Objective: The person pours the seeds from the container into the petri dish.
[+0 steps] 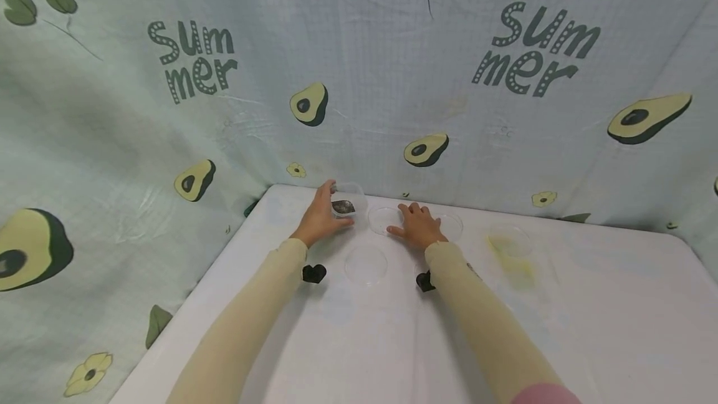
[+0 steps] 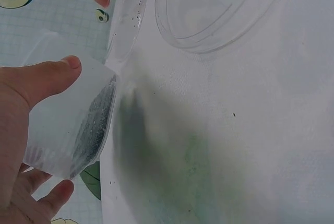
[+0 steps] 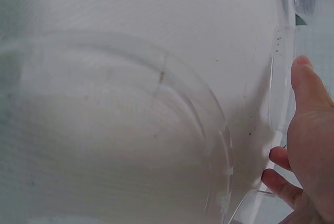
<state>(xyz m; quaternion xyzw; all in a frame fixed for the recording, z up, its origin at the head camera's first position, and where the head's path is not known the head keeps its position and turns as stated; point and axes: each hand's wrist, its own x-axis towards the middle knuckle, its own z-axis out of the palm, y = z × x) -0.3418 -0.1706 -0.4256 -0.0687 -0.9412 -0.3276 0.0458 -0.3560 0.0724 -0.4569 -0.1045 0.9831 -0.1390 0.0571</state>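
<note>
Cloth [image 1: 364,67] with a printed pattern hangs behind a white table [image 1: 359,341], and from where I stand both hands are near the table's back edge. The left hand [image 1: 324,214] is the nearer one to the clear tub [image 1: 357,201]: the tub lies just right of its palm, with thumb and fingers curled round the sides, gripping it. The right hand [image 1: 421,224] rests farther right, a round lid [image 1: 381,222] lying between it and the tub; its thumb spreads well away from the fingers, pinching nothing that I can make out, though I can't tell whether it touches the lid. The tub shows no obvious long axis, and whether its base meets the table is unclear to me. Its walls look thin and slightly cloudy. Low inside sits dark, speckled stuff [image 1: 343,207], stretched wider than deep.
</note>
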